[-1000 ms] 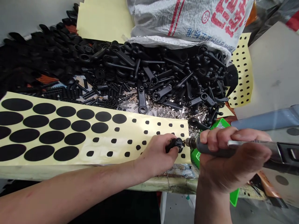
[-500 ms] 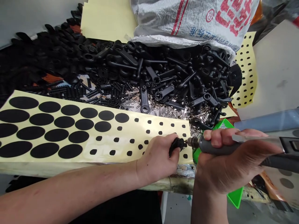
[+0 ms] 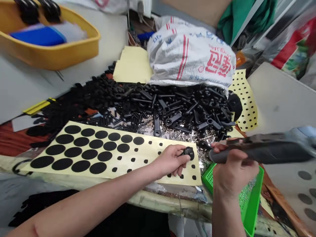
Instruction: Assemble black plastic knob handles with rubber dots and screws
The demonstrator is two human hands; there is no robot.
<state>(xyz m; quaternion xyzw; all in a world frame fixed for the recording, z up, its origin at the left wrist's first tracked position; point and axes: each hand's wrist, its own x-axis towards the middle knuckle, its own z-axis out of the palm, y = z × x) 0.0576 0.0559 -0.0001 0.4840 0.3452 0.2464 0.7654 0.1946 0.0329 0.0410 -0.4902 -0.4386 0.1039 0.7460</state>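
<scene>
Part (image 3: 189, 152) black, round-faced, pinched in grip of left hand (image 3: 170, 160) over dotted sheet (image 3: 139, 155). Right hand (image 3: 233, 168) grip closed round dark driver (image 3: 269, 149), apart from part; hand partly blocks green tray (image 3: 257, 199). Black levers (image 3: 174, 119) heaped behind, white sack (image 3: 191, 54) beyond.

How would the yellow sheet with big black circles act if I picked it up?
The circle sheet would probably flop, because it looks thin as paper. It's likely light too, being so flat. The dotted sheet at right looks wavy, so curling's possible.
</scene>
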